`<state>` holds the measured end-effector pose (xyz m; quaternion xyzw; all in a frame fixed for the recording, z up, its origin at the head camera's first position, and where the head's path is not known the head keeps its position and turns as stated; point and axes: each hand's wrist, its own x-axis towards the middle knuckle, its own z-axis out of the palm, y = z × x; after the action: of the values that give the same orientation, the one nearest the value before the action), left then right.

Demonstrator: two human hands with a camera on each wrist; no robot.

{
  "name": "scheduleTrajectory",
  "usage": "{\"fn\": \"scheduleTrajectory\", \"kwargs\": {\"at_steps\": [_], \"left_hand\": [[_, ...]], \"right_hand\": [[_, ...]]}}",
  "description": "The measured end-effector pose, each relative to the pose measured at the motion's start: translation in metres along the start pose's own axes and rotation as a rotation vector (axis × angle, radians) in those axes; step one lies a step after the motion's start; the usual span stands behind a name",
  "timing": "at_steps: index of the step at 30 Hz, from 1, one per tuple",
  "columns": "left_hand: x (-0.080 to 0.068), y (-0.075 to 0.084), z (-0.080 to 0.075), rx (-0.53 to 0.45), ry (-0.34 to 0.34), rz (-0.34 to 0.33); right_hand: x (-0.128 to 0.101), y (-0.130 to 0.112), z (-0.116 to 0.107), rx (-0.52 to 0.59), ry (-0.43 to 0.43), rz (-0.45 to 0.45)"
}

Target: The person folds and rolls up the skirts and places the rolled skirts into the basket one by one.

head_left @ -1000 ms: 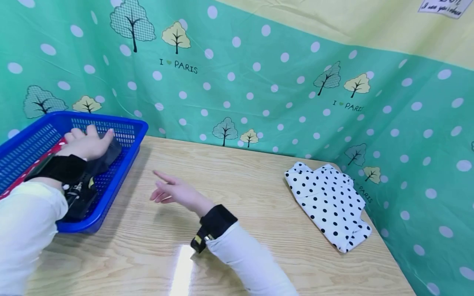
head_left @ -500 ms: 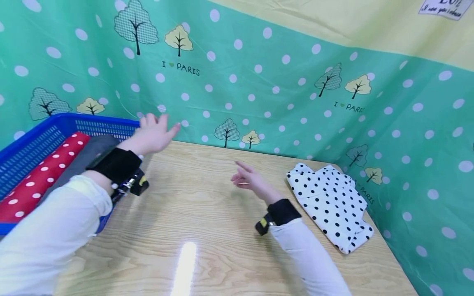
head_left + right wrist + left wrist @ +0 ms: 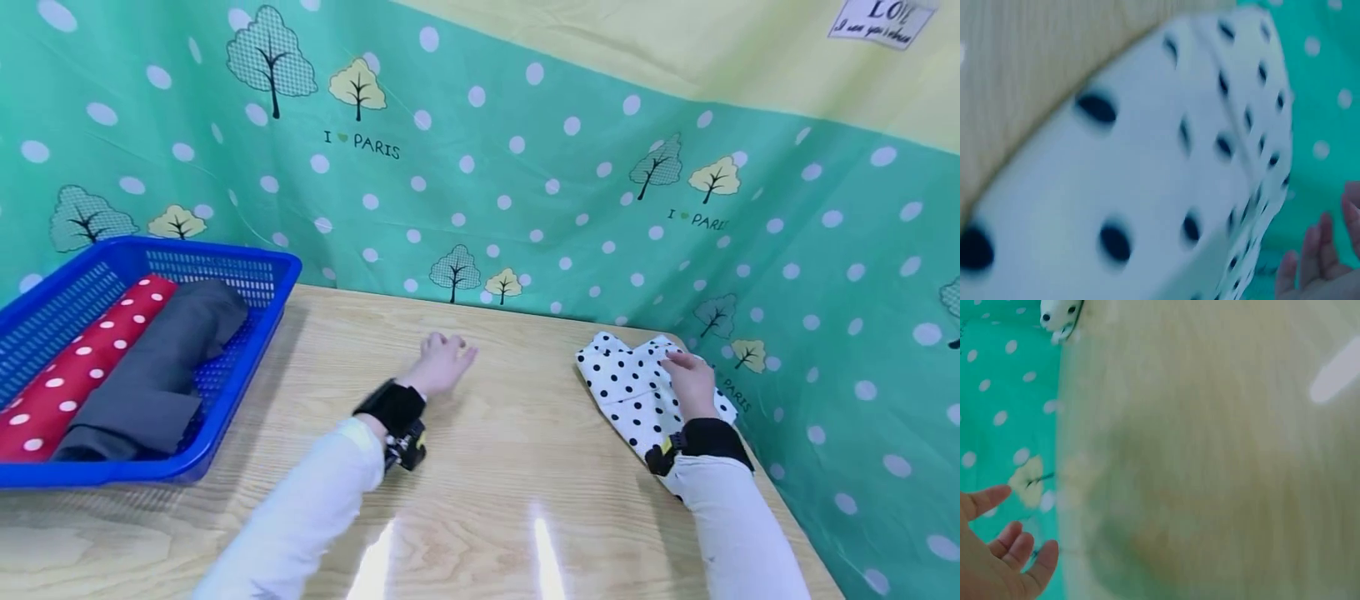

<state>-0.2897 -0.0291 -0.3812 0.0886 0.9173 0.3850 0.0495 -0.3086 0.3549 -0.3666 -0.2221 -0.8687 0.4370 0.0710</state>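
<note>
A folded white cloth with black dots (image 3: 622, 383) lies at the right side of the table. My right hand (image 3: 692, 385) is over it, fingers loosely extended. In the right wrist view the dotted cloth (image 3: 1147, 181) fills much of the picture, and the right fingers (image 3: 1311, 256) appear apart from it at the lower right. Over the middle of the table hovers my left hand (image 3: 441, 365), holding nothing. Its fingers (image 3: 1042, 565) are spread and slightly bent in the left wrist view, where a corner of the dotted cloth (image 3: 1060, 314) shows at the top.
At the left stands a blue plastic basket (image 3: 97, 473). Inside it, a red cloth with white dots (image 3: 90, 362) lies beside a dark grey folded cloth (image 3: 168, 358). A green dotted curtain (image 3: 510, 167) hangs along the back and right of the wooden table (image 3: 510, 467).
My left hand has left the basket and moved right over the table. The right hand has travelled right from mid-table to above the white dotted cloth. The basket's contents now show fully.
</note>
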Motion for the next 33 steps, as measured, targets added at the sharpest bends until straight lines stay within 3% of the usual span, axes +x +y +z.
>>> {"fn": "scheduleTrajectory", "kwargs": {"at_steps": [5, 8, 11, 14, 19, 22, 27, 30, 33], "left_hand": [[0.016, 0.004, 0.052, -0.225, 0.033, 0.013], [0.019, 0.008, 0.070, -0.260, 0.014, 0.024], [0.021, 0.013, 0.081, -0.240, -0.026, 0.033], [0.020, 0.022, 0.086, -0.217, -0.075, 0.018], [0.020, 0.048, 0.091, -0.016, -0.179, -0.019], [0.021, 0.066, 0.096, 0.038, -0.231, 0.006], [0.024, 0.089, 0.105, -0.065, -0.275, 0.071], [0.029, 0.096, 0.111, -0.093, -0.275, 0.105], [0.035, 0.099, 0.117, -0.107, -0.270, 0.132]], "right_hand": [[0.000, 0.036, -0.011, -0.177, 0.007, 0.170], [-0.004, 0.048, -0.009, -0.316, 0.003, 0.274], [-0.007, 0.051, -0.006, -0.343, 0.004, 0.342], [-0.011, 0.048, -0.003, -0.360, 0.001, 0.339], [-0.014, 0.042, 0.001, -0.417, 0.052, 0.285], [-0.013, 0.043, 0.002, -0.407, 0.090, 0.290], [-0.010, 0.050, -0.003, -0.367, 0.118, 0.269], [-0.009, 0.051, -0.004, -0.255, 0.179, 0.238], [-0.007, 0.044, -0.005, -0.060, 0.258, 0.188]]}}
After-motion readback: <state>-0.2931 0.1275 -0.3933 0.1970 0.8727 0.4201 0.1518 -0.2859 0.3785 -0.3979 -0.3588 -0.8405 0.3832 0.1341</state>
